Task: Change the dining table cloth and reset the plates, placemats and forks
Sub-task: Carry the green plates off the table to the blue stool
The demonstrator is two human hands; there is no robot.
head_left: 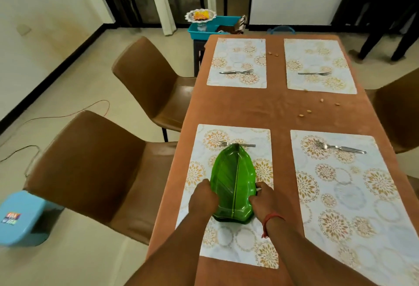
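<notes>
Both hands grip the green leaf-shaped plate (233, 181) by its edges, the left hand (203, 197) on one side and the right hand (265, 199) on the other, over the near-left placemat (229, 236) on the orange-clothed surface (260, 106). A fork (235, 144) lies just beyond the plate's tip. The blue stool (22, 217) on the floor carries a sticker too blurred to read.

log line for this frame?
both hands grip green leaf plate | over near-left placemat | tip over fork
</notes>
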